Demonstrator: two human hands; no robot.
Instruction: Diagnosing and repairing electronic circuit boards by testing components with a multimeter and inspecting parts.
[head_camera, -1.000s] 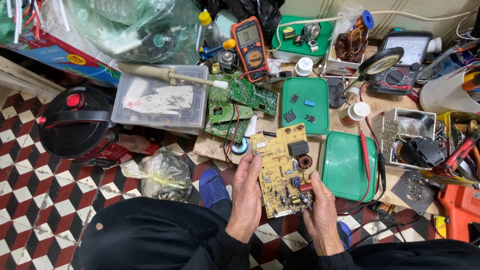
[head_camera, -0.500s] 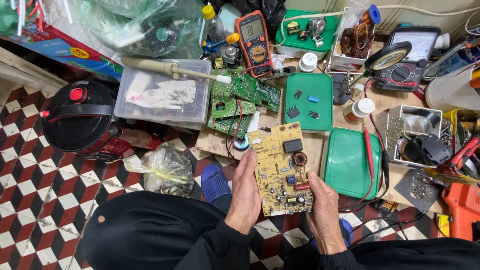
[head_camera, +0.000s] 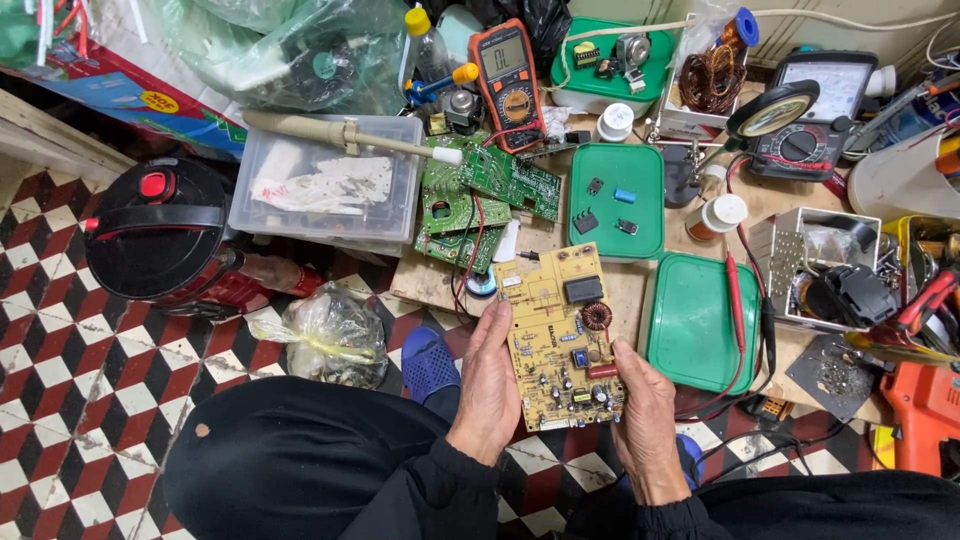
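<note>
The yellow circuit board sits at lower centre of the frame, held component side up between both hands above the near edge of the table. Compared with one second ago, the board has been drawn slightly nearer to the body and rotated so that its long axis runs more nearly upright in the frame; the grip itself has not been released. The left hand is closed along the board's left edge, thumb on the upper face and fingers beneath. The right hand grips the lower right corner, its thumb lying beside the red cylindrical component there. This indicates that the board is under close visual inspection, with no tool applied to it. Just right of the board lies a green plastic lid, across which red and black test probes rest. A second green tray holding small loose components lies above the board. Green circuit boards are stacked at upper left of it, beside a clear plastic box. An orange digital multimeter lies at upper centre, well apart from both hands.
</note>
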